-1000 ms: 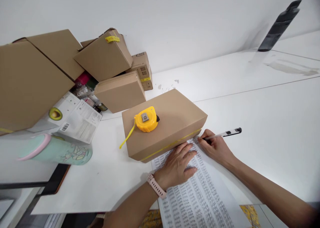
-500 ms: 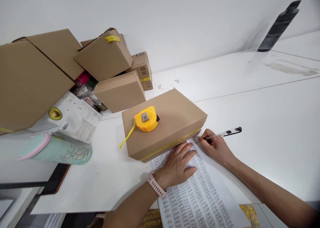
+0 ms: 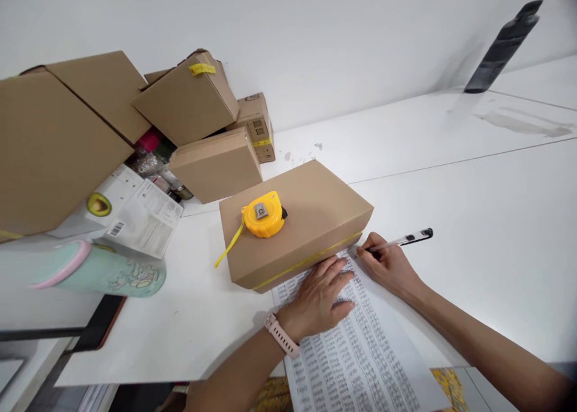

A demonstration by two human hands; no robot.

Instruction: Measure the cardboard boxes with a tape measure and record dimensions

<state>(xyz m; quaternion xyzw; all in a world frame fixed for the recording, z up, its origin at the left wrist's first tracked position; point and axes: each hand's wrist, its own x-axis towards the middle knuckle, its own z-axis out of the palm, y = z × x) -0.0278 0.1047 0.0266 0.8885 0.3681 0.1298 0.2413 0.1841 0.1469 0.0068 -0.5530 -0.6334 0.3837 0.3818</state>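
Note:
My right hand is closed on a pen, its tip on the top of a printed sheet full of small rows. My left hand lies flat on that sheet with fingers stretched out, a pink watch strap on the wrist. Just beyond both hands sits a shut cardboard box with yellow tape along its near edge. A yellow tape measure rests on the box top, its strap hanging off the left side.
A pile of cardboard boxes leans against the wall at the left, with a white avocado-printed carton and a mint and pink bottle lying in front. A dark flat object leans on the wall at the right. The white table stretches right.
The pen in my right hand has shifted very slightly left. Everything else is as before.

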